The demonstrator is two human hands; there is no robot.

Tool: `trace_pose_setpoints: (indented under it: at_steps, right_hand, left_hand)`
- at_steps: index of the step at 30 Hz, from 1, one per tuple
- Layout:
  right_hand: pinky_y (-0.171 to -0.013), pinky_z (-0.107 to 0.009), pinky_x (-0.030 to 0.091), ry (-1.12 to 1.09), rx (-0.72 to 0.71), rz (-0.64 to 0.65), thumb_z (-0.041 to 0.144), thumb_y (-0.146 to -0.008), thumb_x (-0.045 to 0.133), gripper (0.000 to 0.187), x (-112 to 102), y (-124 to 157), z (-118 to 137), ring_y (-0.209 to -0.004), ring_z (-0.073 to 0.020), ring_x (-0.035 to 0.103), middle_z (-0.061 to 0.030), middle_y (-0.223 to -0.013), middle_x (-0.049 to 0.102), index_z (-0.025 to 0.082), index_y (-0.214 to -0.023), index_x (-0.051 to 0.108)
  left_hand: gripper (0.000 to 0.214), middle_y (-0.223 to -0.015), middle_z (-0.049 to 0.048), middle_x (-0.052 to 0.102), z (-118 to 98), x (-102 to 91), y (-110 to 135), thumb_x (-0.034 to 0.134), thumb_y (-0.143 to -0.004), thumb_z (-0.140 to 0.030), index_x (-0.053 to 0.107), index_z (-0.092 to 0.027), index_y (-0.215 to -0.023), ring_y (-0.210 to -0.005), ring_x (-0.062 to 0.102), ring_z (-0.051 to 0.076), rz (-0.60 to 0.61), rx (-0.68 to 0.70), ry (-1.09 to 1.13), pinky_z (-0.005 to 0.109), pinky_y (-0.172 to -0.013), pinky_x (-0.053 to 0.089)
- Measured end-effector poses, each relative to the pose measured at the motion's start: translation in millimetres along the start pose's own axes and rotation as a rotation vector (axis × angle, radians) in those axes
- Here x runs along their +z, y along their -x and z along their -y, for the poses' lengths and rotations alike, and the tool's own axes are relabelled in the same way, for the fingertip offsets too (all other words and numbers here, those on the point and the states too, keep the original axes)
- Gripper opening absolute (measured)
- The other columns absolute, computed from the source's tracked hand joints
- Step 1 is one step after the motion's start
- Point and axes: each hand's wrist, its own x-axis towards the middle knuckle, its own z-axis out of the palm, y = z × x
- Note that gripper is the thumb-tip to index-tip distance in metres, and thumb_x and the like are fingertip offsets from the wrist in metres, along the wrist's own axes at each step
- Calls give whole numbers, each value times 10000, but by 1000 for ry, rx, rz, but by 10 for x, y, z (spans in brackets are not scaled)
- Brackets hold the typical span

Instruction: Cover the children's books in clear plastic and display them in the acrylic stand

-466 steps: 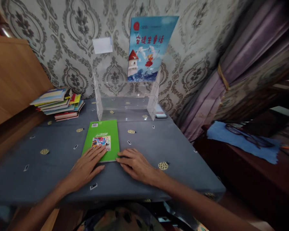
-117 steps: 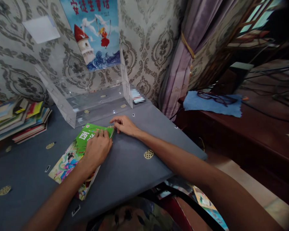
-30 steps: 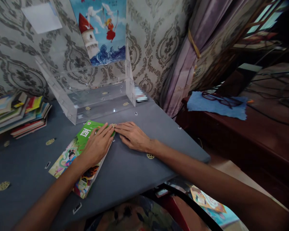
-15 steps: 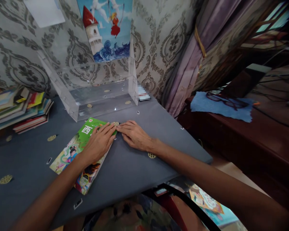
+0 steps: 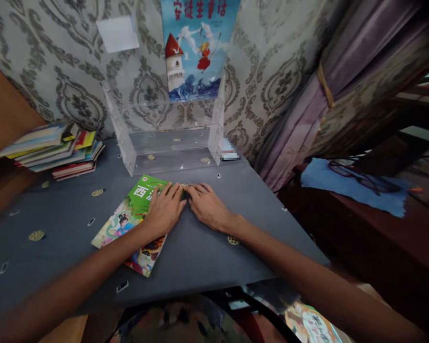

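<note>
Green book (image 5: 134,209) beneath left fingers (image 5: 170,194).

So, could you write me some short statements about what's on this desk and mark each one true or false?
1. The left hand rests on the green book. True.
2. The green book lies open. False: it lies shut, with a picture cover facing up.
3. The right hand is near the green book's far right corner. True.
4. A pile of books is left of the clear stand. True.
5. The clear stand is nearer the person than the green book. False: it is farther back.
</note>
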Motion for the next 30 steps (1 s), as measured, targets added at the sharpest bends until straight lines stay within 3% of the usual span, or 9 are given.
trace_pose_setpoints:
  at_steps: [3, 7, 13, 17, 21, 25, 30]
  right_hand:
    - [-1121, -528, 374, -14, -7, 9, 123, -965, 415, 376, 11, -67, -60, -1328, -276, 538, -197, -1329, 639, 118, -1325, 525]
    - [-1118, -546, 376, -30, -23, -20, 178, -995, 409, 426, 54, -45, -62, -1346, -273, 526, -160, -1391, 616, 166, -1413, 490]
    - [-1113, -539, 390, 2, -34, -1, 285, -1014, 452, 406, 60, -9, -16, -1342, -285, 525, -159, -1435, 582, 158, -1389, 536]
    - [-1118, -550, 384, 14, 1, 31, 367, -1027, 436, 461, 36, -12, 36, -1361, -298, 508, -180, -1466, 548, 127, -1412, 515]
    - [-1131, -553, 374, 11, 67, 42, 482, -1030, 393, 537, 48, -14, 145, -1382, -308, 490, -190, -1493, 516, 126, -1414, 512]
    - [-1135, -547, 372, -9, 112, 38, 555, -1014, 386, 619, 99, -116, 183, -1398, -325, 473, -210, -1499, 501, 109, -1430, 488]
    - [-1138, -539, 368, -67, 102, 73, 516, -1003, 425, 595, 191, -403, 13, -1403, -320, 470, -209, -1511, 487, 115, -1440, 473]
  left_hand:
    - [477, -1530, 133, 486, 10, -39, -37, 333, -1055, -351, 489, -136, -1451, -1425, 414, 325, 7, -24, -13, 555, -1131, 348]
    - [461, -1504, 121, 522, 199, -91, -57, 298, -1062, -328, 500, -161, -1442, -1401, 458, 269, 32, 54, 13, 498, -1127, 361]
    - [488, -1554, 94, 461, 692, -116, -19, 265, -1059, -326, 479, -162, -1466, -1462, 389, 204, 117, 21, 103, 455, -1211, 265]
    - [513, -1549, 83, 469, 1092, -66, 52, 260, -1046, -372, 498, -180, -1458, -1442, 421, 206, 80, -39, 173, 446, -1212, 285]
    - [566, -1560, 77, 450, 1391, 46, 141, 259, -1025, -428, 498, -159, -1462, -1450, 411, 205, 21, 19, 349, 410, -1219, 305]
    - [594, -1520, 90, 504, 1430, 177, 204, 254, -1019, -465, 540, -138, -1425, -1444, 424, 221, -78, -19, 466, 425, -1218, 323]
    - [555, -1469, 128, 557, 1247, 305, 281, 289, -1011, -414, 579, -110, -1374, -1389, 496, 242, -220, -216, 417, 454, -1196, 359]
